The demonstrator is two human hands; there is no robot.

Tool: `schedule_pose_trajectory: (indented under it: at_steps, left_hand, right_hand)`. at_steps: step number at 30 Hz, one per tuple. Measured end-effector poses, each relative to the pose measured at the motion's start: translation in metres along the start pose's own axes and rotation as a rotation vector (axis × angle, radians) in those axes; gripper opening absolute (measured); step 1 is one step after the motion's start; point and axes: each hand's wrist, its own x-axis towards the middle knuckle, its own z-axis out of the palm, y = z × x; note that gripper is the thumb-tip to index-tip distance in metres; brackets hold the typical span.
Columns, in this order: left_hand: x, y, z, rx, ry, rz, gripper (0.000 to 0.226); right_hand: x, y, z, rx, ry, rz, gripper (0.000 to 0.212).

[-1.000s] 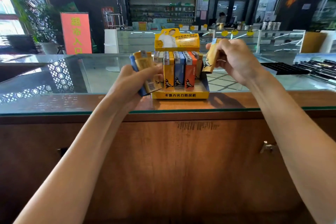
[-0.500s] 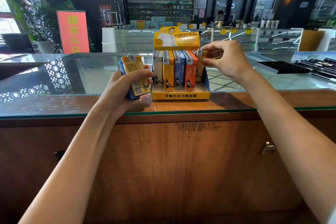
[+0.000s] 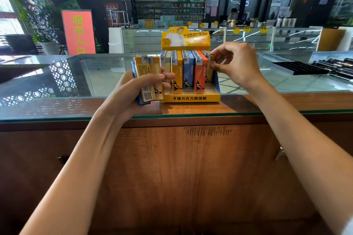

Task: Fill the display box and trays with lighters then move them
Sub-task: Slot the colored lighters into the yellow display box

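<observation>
A yellow display box (image 3: pixel 190 98) with a tall printed header stands on the glass counter, nearly full of upright lighters in beige, yellow, blue and orange rows. My left hand (image 3: pixel 131 93), just left of the box, grips a bundle of loose lighters (image 3: pixel 147 74), tan and yellow with a blue one behind. My right hand (image 3: pixel 236 65) pinches a tan lighter (image 3: pixel 209 66) that stands in the rightmost front slot of the box, thumb and fingers still on it.
The glass counter (image 3: pixel 76 86) runs left and right over a wooden cabinet (image 3: pixel 191 168). A black slotted tray (image 3: pixel 298 66) and dark packs lie at the right. A red sign (image 3: pixel 79 32), plants and shop shelves stand far behind.
My right hand brought the tan lighter down from above the box into the rightmost front slot. My left hand dropped a little with its bundle.
</observation>
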Motion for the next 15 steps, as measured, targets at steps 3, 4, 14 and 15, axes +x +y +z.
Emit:
schedule_pose_trajectory:
  at_steps: [3,4,14,15]
  left_hand:
    - [-0.002,0.000,-0.002,0.013,-0.046,0.032,0.024]
    - [-0.002,0.000,-0.002,0.001,-0.065,0.034,0.024]
    - [-0.003,-0.002,-0.003,0.085,-0.044,0.041,0.027]
    - [-0.003,-0.002,-0.003,0.098,-0.038,0.042,0.023]
  right_hand:
    - [-0.002,0.000,0.003,0.003,0.027,0.019,0.030]
    - [-0.003,0.000,0.003,-0.004,0.033,0.028,0.030]
    - [-0.031,-0.078,0.020,0.136,-0.039,-0.144,0.015]
    - [-0.032,-0.084,0.025,0.151,-0.111,-0.145,0.018]
